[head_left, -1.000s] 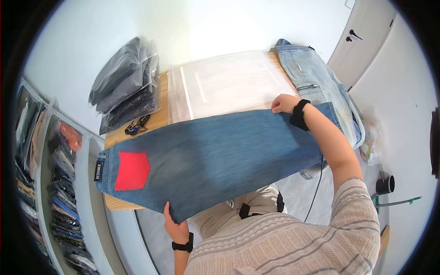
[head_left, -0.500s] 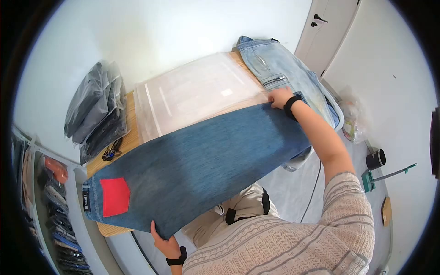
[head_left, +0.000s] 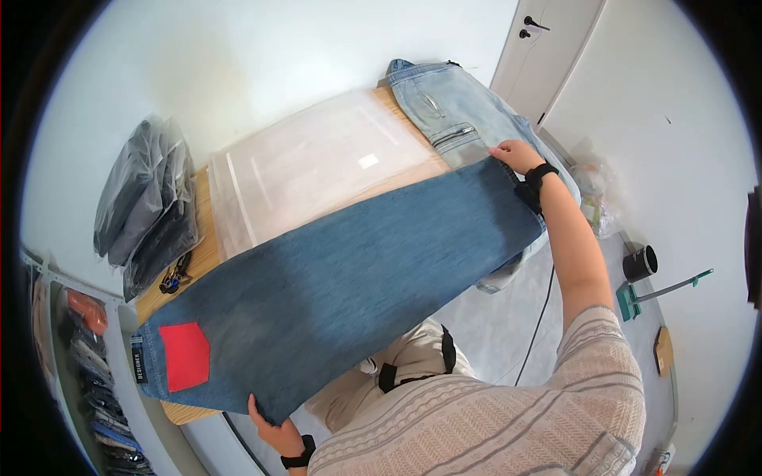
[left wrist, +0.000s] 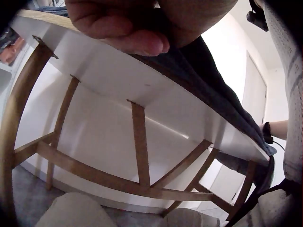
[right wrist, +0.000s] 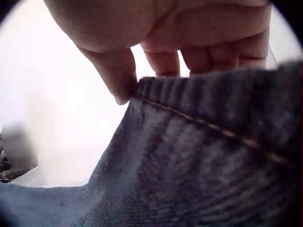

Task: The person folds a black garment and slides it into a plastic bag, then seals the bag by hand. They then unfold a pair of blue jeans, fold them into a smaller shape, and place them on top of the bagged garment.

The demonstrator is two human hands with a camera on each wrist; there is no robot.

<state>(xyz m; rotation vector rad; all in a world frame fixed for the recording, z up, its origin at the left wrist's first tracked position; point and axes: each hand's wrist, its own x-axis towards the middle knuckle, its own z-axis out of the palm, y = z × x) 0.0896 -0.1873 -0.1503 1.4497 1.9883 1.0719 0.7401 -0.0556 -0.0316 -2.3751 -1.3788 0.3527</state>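
A pair of dark blue jeans (head_left: 341, 262), folded lengthwise, spans the table, with a red back pocket (head_left: 186, 357) and a black waistband patch (head_left: 140, 361) at the left end. My left hand (head_left: 278, 435) grips the near edge where it juts out at the seat, thumb on top. In the left wrist view its fingers (left wrist: 142, 42) curl beneath the cloth at the table's rim. At the far right corner, my right hand (head_left: 517, 156) pinches the leg hem. The right wrist view shows thumb and fingers on the stitched hem (right wrist: 213, 127), lifted a little.
Clear plastic bags (head_left: 309, 159) lie flat behind the jeans. Light-blue jeans (head_left: 460, 103) cover the table's right end. Bagged dark garments (head_left: 147, 198) and a small black object (head_left: 175, 274) sit at the left. Filled shelves (head_left: 87, 365) stand beside the wooden table (head_left: 190, 412).
My right hand has slid along the far edge of the jeans out to the hem corner. The left hand keeps its grip on the near edge. The head view has turned.
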